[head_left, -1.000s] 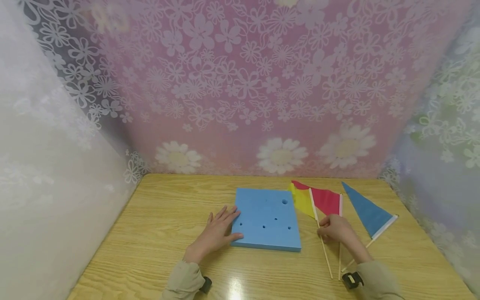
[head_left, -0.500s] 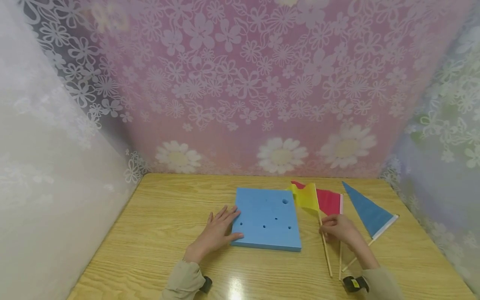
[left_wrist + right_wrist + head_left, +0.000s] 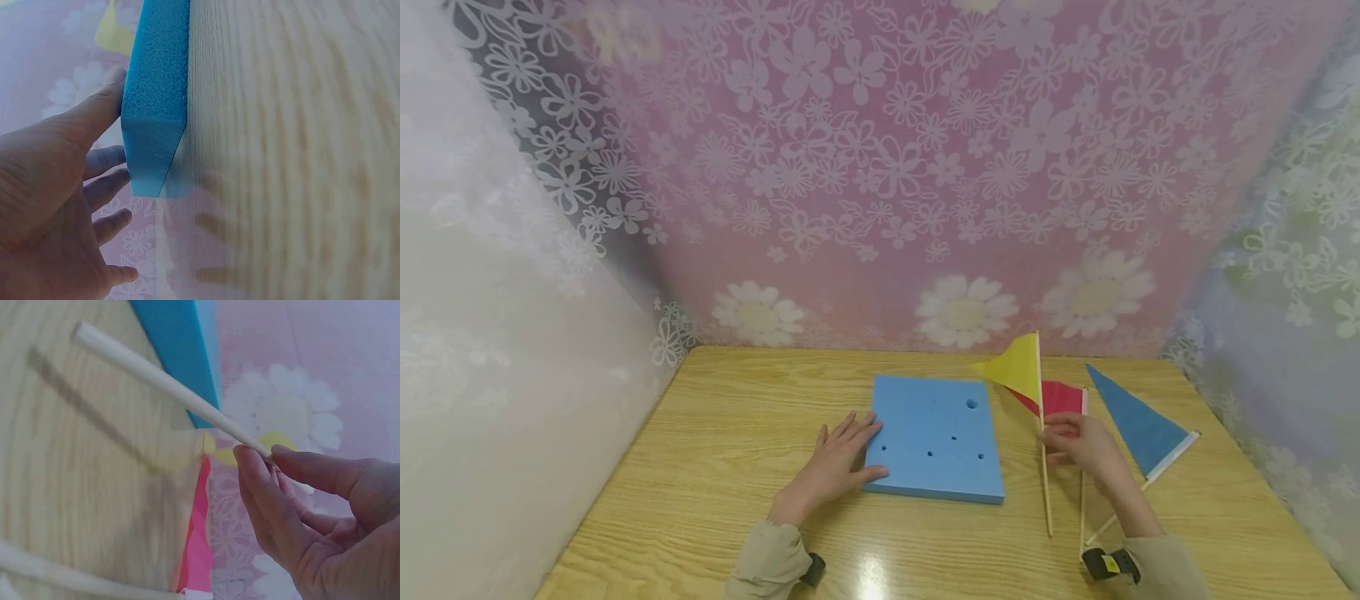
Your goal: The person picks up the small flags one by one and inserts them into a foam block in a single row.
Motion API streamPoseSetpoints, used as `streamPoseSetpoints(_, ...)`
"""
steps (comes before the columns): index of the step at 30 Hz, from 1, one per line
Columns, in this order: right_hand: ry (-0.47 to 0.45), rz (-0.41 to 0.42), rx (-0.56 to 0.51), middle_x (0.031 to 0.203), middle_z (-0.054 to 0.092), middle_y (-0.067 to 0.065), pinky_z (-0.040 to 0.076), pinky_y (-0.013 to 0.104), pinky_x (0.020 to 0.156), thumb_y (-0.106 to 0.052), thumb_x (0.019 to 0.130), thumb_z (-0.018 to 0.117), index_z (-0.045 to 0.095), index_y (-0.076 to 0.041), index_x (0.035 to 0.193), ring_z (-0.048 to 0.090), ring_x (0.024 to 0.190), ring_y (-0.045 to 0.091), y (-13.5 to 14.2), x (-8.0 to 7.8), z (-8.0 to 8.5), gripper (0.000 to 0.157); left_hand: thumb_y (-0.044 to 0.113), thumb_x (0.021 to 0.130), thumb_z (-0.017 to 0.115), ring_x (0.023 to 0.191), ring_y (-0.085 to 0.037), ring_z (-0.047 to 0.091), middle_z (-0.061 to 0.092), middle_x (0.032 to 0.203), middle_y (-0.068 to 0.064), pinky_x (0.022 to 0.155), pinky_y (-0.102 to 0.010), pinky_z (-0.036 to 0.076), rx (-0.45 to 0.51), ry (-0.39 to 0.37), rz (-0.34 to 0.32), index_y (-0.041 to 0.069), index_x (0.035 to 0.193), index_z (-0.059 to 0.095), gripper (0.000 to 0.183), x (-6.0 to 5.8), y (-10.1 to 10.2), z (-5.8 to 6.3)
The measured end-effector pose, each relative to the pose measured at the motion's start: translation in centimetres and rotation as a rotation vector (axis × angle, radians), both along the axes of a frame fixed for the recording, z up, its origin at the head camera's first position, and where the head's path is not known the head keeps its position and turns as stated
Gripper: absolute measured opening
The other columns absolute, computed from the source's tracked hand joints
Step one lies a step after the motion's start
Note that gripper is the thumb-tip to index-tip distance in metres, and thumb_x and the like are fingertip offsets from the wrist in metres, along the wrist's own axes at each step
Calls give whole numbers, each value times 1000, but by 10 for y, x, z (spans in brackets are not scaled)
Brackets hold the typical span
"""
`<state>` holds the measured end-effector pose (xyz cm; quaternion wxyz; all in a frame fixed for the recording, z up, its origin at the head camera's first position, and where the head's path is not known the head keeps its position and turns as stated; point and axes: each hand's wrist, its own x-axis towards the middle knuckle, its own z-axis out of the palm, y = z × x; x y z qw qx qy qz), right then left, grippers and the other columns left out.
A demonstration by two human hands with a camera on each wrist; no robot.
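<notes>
Pinched at its wooden stick by my right hand (image 3: 1084, 446) is a yellow pennant flag (image 3: 1021, 367), its cloth hanging to the left. In the right wrist view the stick (image 3: 144, 370) slants between thumb and fingertips, its lower end off the table above its shadow. My left hand (image 3: 831, 471) rests with spread fingers on the left edge of a blue foam board (image 3: 917, 417), which has several holes. The left wrist view shows the board's thick side (image 3: 156, 69), with thumb and fingertips at its edge. Behind the right hand lies a red pennant flag (image 3: 1063, 398), partly hidden.
A blue pennant flag (image 3: 1142, 425) lies on the right, its stick pointing toward the near side. The wooden table (image 3: 760, 392) meets a flowered pink backdrop (image 3: 865, 208) at the back, with pale cloth walls at both sides.
The right hand has lifted the yellow flag from the table and tilted it more upright, its cloth rising over the red flag. The left hand and the foam board stay put.
</notes>
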<state>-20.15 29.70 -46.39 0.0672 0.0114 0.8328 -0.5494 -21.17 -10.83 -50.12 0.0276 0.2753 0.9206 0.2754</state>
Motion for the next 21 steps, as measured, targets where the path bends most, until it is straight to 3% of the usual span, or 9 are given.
streamPoseSetpoints(13,73,-45,2,126,59,33,63,38,75,-18,100,66,47,13,139,73,89,20,-22,-11,16,53,43,96,68,153,-40,19,29,165,-10,116,-74,11,-1,7,1,11,157,40,75,1,-1,0)
streamPoseSetpoints(21,153,-71,-58,122,62,30,63,37,74,-14,100,67,51,10,137,72,86,16,-54,-23,31,47,44,97,68,154,-40,18,29,166,-9,117,-73,10,7,4,-2,11,157,39,75,2,-1,0)
